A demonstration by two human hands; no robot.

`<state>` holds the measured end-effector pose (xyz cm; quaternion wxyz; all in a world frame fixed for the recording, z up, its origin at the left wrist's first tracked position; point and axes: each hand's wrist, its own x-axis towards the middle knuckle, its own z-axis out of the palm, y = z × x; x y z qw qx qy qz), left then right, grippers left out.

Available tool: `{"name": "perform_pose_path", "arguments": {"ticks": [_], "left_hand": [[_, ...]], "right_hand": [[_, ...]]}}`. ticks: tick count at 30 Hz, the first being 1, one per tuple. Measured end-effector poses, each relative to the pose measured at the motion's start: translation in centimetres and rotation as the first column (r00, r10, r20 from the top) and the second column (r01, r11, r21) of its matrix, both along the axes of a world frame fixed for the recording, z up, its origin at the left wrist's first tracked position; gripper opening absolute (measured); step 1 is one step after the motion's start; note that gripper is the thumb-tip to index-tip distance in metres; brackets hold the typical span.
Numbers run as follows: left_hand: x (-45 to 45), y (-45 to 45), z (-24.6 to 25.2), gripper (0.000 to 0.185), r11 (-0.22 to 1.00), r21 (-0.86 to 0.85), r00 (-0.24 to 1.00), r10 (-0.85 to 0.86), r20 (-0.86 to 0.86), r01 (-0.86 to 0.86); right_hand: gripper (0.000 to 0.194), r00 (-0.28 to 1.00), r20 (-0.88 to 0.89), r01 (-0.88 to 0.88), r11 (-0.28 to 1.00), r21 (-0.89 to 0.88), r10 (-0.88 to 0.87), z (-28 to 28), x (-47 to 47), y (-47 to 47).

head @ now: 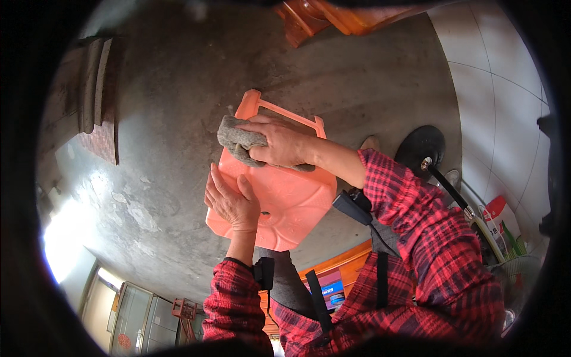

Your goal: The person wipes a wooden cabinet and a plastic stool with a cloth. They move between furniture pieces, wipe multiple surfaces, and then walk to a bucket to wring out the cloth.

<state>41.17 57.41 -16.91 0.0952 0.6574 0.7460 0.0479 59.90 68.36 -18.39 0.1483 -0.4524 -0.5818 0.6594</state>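
Note:
A pink plastic stool [290, 209] is in front of me, its patterned seat facing up towards the camera and a leg frame showing at its far side. A bunched grey cloth [238, 138] lies against the far part of the seat. My right hand [281, 143] grips this cloth and presses it to the plastic. At the seat's left edge rests my left hand [234, 201], fingers spread, with nothing held in it. A small dark hole shows in the seat's middle. My right hand and the cloth hide part of the stool's far side.
Orange-brown wooden furniture [348, 15] stands at the far edge of the bare concrete floor [178, 89]. To the right are a black round base with a pole [419, 147], a red and white bag [502, 218] and a white tiled surface [495, 102]. A stone-like ledge [96, 85] is at left.

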Motion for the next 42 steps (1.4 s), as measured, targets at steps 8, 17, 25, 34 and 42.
{"name": "perform_pose_path", "arguments": {"ticks": [8, 17, 25, 34, 42], "left_hand": [[0.1, 0.2, 0.0, 0.063, 0.999, 0.039, 1.000, -0.011, 0.010, 0.011], [0.2, 0.2, 0.0, 0.063, 1.000, 0.016, 0.999, 0.010, 0.032, -0.011], [0.0, -0.1, -0.4, 0.063, 1.000, 0.005, 1.000, 0.023, 0.011, -0.023], [0.3, 0.1, 0.0, 0.059, 0.999, -0.014, 0.999, 0.036, 0.027, -0.036], [0.3, 0.1, 0.2, 0.062, 1.000, 0.002, 0.999, 0.018, 0.044, -0.019]], "right_hand": [[0.046, 0.989, 0.128, -0.073, 0.997, 0.015, 0.070, 1.0, 10.3, -6.8], [0.043, 0.757, 0.109, 0.255, 0.138, -0.957, -0.645, 0.1, 16.1, -7.7], [0.064, 0.974, 0.110, 0.221, 0.940, -0.260, -0.199, -0.7, 11.4, -11.2], [0.050, 0.848, 0.430, 0.404, 0.903, -0.147, -0.310, -4.2, 13.7, -17.2], [0.051, 0.915, 0.320, 0.262, 0.965, -0.012, -0.244, -10.6, 14.4, -10.4]]}}
